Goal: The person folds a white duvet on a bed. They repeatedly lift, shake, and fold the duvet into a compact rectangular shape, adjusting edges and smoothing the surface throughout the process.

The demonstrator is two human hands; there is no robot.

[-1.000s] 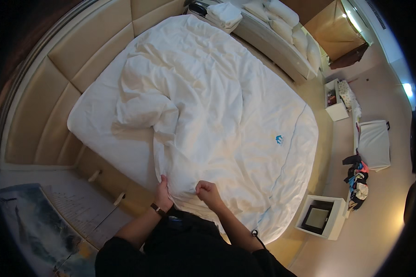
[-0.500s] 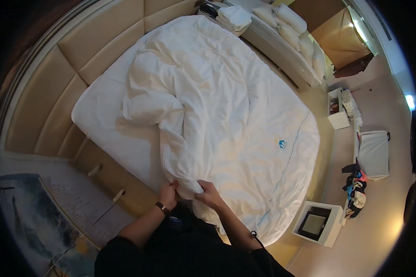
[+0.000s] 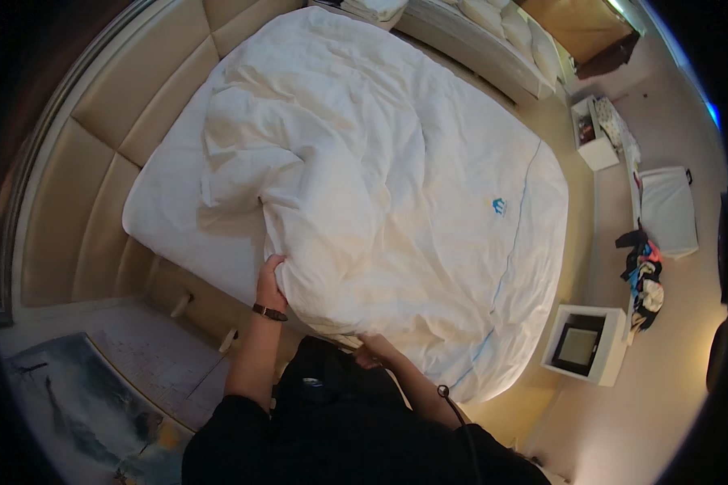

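At seven o'clock on the white duvet (image 3: pixel 340 178), the left hand (image 3: pixel 272 284) has hold of the side edge, fingertips partly lost among the folds. Round to six, and it's the right hand (image 3: pixel 375 351) at the near edge, fingers curled, dim and smeared; whether cloth is pinched there, I cannot tell! A dark wristband (image 3: pixel 269 312) circles the left wrist, a black cord (image 3: pixel 443 391) loops by the right forearm, and the black top (image 3: pixel 332 444) covers whatever lies below six.

Out across the bed now: the duvet takes up most of it, rumpled and humped toward ten, its underside hidden. At nine the white bedsheet (image 3: pixel 170 202) shows bare. Over at three sits a blue motif (image 3: pixel 499 206), too small to read, and just beyond it a blue line (image 3: pixel 509 263) runs from two down to five, breaking up among creases.

Wider still! The padded beige headboard (image 3: pixel 146 89) spans nine to eleven. Toward one, pillows (image 3: pixel 519 32) are sliced off by the top edge. At four, a white cabinet (image 3: pixel 616 347) frames a dark front; between three and four, a clothes heap (image 3: pixel 645 283), its garments inseparable. Out at eight, a painted panel (image 3: pixel 89 412) fades into the black rim.
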